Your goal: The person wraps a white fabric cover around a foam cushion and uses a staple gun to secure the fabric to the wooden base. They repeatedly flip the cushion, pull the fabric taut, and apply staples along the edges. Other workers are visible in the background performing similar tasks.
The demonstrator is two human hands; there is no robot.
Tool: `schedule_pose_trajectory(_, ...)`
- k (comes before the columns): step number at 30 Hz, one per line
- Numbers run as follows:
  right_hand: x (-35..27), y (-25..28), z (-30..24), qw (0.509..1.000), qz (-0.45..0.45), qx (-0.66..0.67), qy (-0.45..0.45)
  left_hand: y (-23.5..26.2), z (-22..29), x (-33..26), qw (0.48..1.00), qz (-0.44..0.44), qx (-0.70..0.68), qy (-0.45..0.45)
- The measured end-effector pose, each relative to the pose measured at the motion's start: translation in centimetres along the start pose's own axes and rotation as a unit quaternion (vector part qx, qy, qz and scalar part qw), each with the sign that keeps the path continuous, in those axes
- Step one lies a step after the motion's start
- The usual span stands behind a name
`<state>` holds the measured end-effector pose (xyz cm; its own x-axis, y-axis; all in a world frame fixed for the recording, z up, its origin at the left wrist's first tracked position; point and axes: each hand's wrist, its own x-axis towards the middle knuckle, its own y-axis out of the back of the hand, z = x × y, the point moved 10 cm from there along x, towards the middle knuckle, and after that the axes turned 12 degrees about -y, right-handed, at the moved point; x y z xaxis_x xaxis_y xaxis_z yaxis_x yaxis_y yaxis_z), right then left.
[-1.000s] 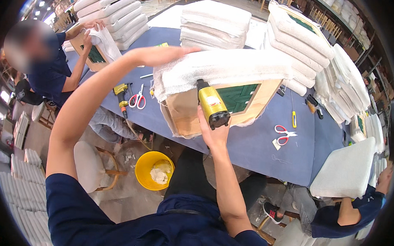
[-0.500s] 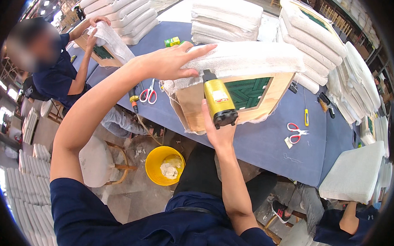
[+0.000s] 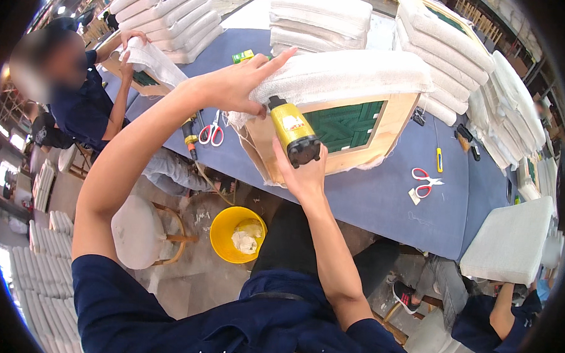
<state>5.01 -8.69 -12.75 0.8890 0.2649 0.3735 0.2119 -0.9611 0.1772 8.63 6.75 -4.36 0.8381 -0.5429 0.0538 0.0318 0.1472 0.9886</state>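
A seat cushion with white fabric over a wooden frame stands on edge on the table before me. Dark green webbing fills the frame's opening. My left hand lies on the fabric at the cushion's left corner, index finger stretched out and thumb low by the wood edge. In my right hand is a yellow and black staple gun, gripped from below. Its nose points at the fabric edge beside my left thumb; whether it touches is hard to tell.
Red-handled scissors and a yellow cutter lie right on the blue table; more scissors lie left. White cushions are stacked behind. A yellow bucket stands on the floor. A co-worker handles another cushion at left.
The staple gun and my right hand have moved left and slightly up, closer to my left thumb. My left hand has shifted slightly left along the fabric corner.
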Motion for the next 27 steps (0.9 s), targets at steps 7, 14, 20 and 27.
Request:
schedule_pose_trajectory(7, 0.4, -1.2, 0.6, 0.995, -0.062, -0.049, -0.054, 0.3, 0.4, 0.2, 0.999, -0.020, -0.028, -0.014)
schedule_pose_trajectory(14, -4.1, 12.5, 9.2, 0.992, -0.050, -0.038, -0.108, 1.8, 2.8, -2.7, 0.986, 0.143, -0.083, 0.005)
schedule_pose_trajectory(20, -9.4, 37.8, 22.9, 0.796, 0.189, -0.489, -0.303, 1.4, 11.1, -5.2, 0.950, 0.307, -0.048, 0.031)
schedule_pose_trajectory(27, -16.1, 47.4, 27.2, 0.838, 0.217, -0.424, -0.265, 0.1, 14.8, -5.3, 0.944, 0.327, -0.022, 0.043)
